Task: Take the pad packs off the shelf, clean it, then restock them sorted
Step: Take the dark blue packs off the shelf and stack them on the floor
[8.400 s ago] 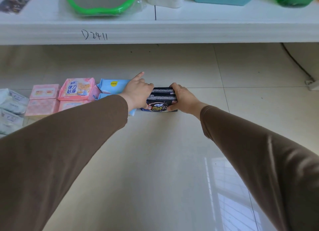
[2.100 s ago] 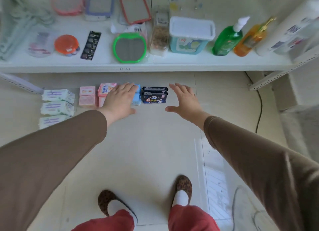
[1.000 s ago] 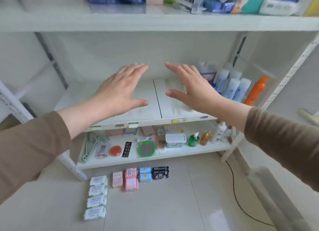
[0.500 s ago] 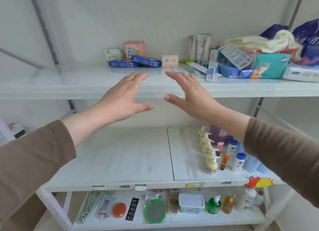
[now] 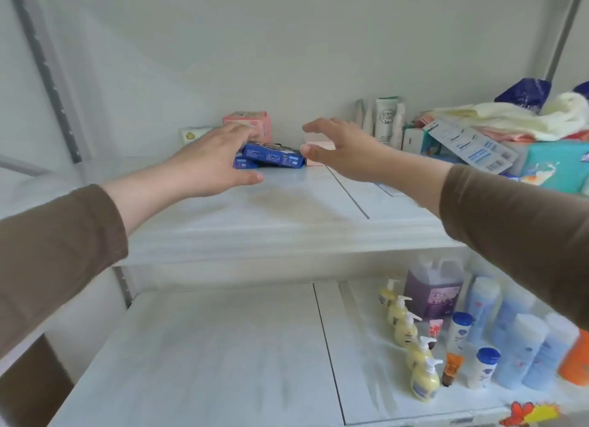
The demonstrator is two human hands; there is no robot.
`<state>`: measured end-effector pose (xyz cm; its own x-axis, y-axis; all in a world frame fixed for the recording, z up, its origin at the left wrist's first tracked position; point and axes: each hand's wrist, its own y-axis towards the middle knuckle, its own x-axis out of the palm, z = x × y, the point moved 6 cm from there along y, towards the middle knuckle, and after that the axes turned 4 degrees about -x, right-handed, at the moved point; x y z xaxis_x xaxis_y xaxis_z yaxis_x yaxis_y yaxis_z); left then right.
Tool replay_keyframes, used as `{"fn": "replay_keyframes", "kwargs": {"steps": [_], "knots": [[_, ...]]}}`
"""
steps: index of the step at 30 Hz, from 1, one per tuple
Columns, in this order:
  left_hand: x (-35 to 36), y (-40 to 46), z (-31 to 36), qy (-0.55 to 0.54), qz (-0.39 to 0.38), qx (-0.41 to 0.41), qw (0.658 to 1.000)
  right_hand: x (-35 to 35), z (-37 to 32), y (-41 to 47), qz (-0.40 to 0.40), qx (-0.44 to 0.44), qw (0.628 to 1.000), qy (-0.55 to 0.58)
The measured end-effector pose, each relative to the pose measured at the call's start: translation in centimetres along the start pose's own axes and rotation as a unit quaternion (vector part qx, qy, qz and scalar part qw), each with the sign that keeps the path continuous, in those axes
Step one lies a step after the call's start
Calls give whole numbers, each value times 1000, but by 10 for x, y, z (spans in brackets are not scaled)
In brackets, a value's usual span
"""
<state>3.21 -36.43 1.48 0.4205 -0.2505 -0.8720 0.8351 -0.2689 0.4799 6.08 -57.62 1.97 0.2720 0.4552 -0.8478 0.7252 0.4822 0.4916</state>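
Blue pad packs [image 5: 271,155] on shelf [image 5: 287,209]: light, soft, slick wrap; I'd clasp their ends, left hand [image 5: 213,162] and right hand [image 5: 347,152] fingers spread, holding nothing.

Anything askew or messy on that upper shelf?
Yes. The blue pad packs lie skewed, one overlapping another. On the right, a cream cloth is heaped over boxes and a carded pack leans tilted.

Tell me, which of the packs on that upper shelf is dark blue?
The flat blue pack lying beside the left hand. The pack behind it and the small one by the right hand are pink.
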Motion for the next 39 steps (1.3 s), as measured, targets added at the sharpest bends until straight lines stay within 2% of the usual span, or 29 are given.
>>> {"fn": "replay_keyframes", "kwargs": {"steps": [7, 12, 17, 23, 30, 33, 36, 39], "knots": [[3, 74, -78, 48, -17, -69, 996, 36, 37, 99, -71, 18, 996, -59], [26, 119, -132, 77, -63, -102, 990, 69, 66, 152, -102, 59, 989, -93], [65, 151, -170, 100, -113, -119, 981, 92, 82, 184, -138, 60, 977, -149], [95, 168, -205, 96, -129, -149, 976, 112, 89, 203, -188, 65, 959, -200], [110, 171, -218, 38, -175, -187, 966, 128, 95, 208, -248, 50, 949, -186], [113, 169, -222, -21, -190, -221, 956, 132, 96, 209, -272, 50, 944, -180], [109, 168, -222, -104, -185, -256, 943, 128, 82, 208, -241, 32, 959, -148], [98, 162, -220, -237, -171, -297, 909, 121, 67, 203, -195, 34, 977, -80]]}}
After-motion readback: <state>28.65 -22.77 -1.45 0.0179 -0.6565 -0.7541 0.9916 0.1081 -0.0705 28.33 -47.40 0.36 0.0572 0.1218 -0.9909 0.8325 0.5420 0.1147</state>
